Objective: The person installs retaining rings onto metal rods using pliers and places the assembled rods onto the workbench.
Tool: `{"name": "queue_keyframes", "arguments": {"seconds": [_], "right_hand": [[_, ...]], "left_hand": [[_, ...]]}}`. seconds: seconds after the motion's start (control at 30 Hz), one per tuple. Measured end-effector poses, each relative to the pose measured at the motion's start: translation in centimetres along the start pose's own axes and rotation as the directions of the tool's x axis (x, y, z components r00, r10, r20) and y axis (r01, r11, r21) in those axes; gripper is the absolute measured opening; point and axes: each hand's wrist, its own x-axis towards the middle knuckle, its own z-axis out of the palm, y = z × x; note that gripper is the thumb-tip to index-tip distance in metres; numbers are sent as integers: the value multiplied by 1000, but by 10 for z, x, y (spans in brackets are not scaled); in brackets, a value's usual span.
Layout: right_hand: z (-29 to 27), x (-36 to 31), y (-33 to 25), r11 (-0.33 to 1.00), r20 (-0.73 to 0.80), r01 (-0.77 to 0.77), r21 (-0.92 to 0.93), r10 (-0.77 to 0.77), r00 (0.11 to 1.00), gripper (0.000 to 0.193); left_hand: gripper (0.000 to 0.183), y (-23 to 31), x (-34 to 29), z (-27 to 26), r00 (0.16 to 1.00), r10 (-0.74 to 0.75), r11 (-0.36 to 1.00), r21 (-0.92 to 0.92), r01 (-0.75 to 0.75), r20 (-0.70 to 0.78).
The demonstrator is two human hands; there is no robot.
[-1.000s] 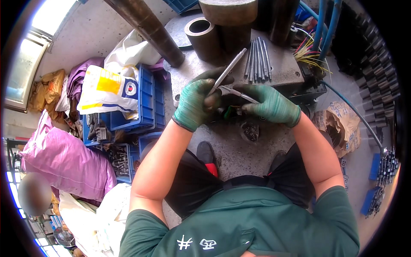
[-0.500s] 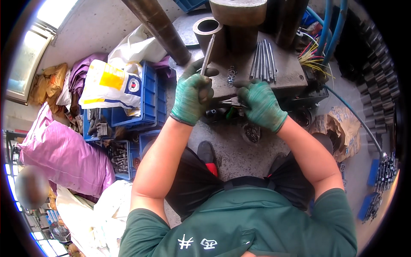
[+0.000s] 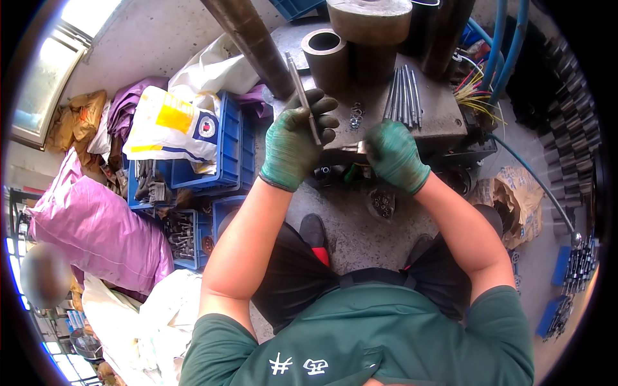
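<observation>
While my left grip, fingers half-spread, holds one metal rod, I cannot tell my right grip's state; blue bin: metal parts.

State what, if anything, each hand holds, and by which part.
The green-gloved left hand holds a slim grey metal rod by its lower half. The green-gloved right hand is blurred, so whether it holds anything cannot be told.

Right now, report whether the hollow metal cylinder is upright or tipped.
Upright: the hollow metal cylinder shows its mouth on top, its wall below.
</observation>
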Motion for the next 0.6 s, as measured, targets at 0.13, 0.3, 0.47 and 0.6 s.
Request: {"name": "queue_keyframes", "arguments": {"seconds": [0.13, 0.3, 0.47, 0.6], "right_hand": [[-12, 7, -21, 640, 63, -388, 663, 469, 881, 22], [-18, 6, -16, 64, 270, -390, 919, 621, 736, 19], [-22, 9, -26, -126, 346, -348, 929, 633, 693, 20], [-26, 10, -29, -214, 409, -356, 909, 615, 674, 37]], "left_hand": [[45, -6, 0, -3, 997, 68, 975, 214, -56, -49], [32, -34, -1, 10, 978, 23, 804, 586, 105, -208], [25, -49, -2, 16, 982, -18, 702, 697, 146, -188], [23, -54, 3, 16, 983, -19, 733, 666, 139, -184]]}}
